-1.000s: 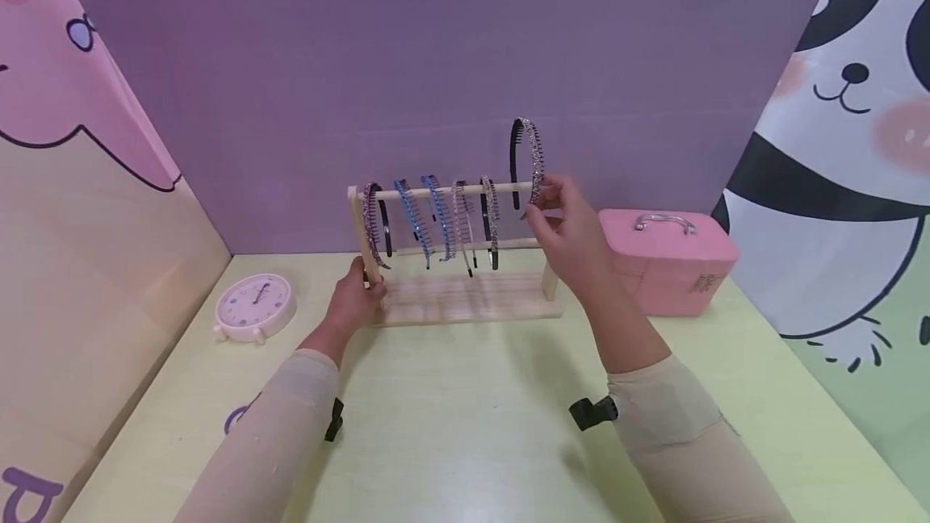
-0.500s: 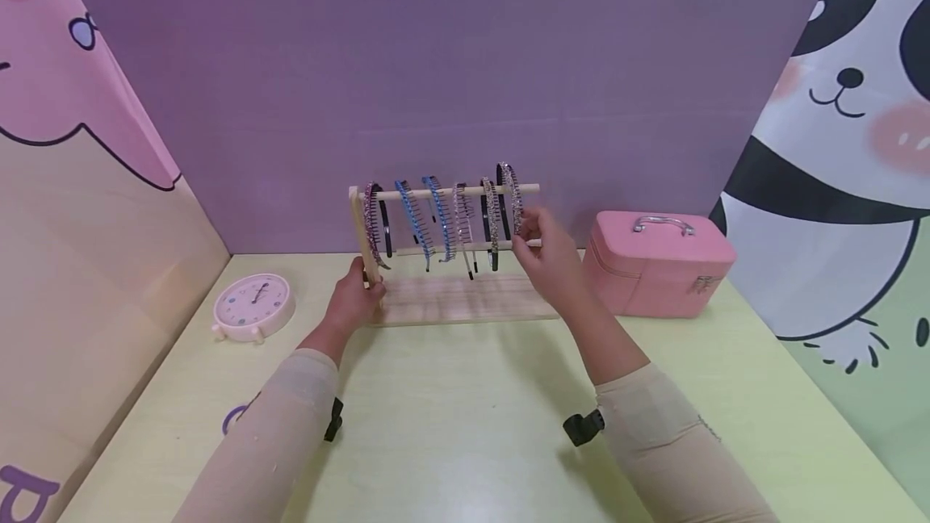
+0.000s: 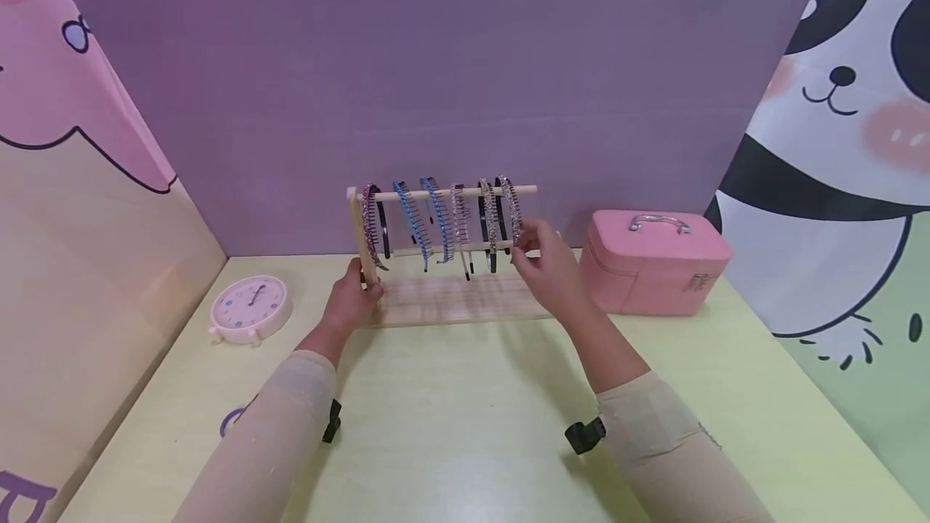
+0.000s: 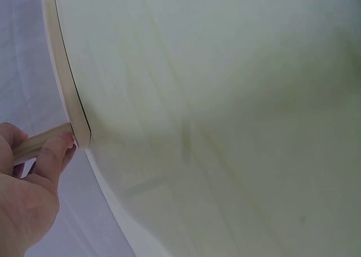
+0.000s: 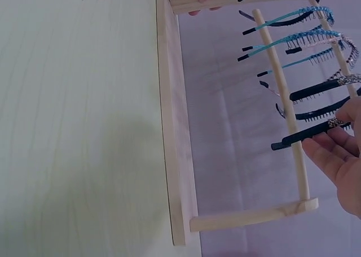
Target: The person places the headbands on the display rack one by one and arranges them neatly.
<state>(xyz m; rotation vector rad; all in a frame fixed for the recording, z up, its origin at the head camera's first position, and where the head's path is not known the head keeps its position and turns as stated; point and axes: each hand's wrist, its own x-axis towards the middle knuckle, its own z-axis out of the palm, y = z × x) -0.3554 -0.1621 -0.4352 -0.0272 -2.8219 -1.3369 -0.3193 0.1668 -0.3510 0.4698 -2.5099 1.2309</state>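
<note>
A wooden rack (image 3: 450, 301) stands near the back of the table. My left hand (image 3: 351, 297) grips its left post (image 4: 39, 145), thumb and fingers on either side in the left wrist view. Across the bars hang a pink-purple headband (image 3: 370, 224), two blue headbands (image 3: 411, 220), a pale pink headband (image 3: 460, 220) and a silver glittery headband (image 3: 490, 212). Rightmost is another glittery headband (image 3: 513, 204), resting over the top bar. My right hand (image 3: 548, 265) pinches its front leg, whose black end (image 5: 304, 134) crosses the lower bar in the right wrist view.
A pink case (image 3: 657, 265) with a metal handle stands right of the rack. A pink alarm clock (image 3: 250, 309) lies on the left of the table (image 3: 465, 426). A purple ring-like thing (image 3: 231, 420) is partly hidden by the left sleeve. Behind hangs a purple backdrop (image 3: 450, 63).
My right hand has lowered the glittery headband over the top bar and moved it left, near the silver one. The left hand has kept its grip on the post.
</note>
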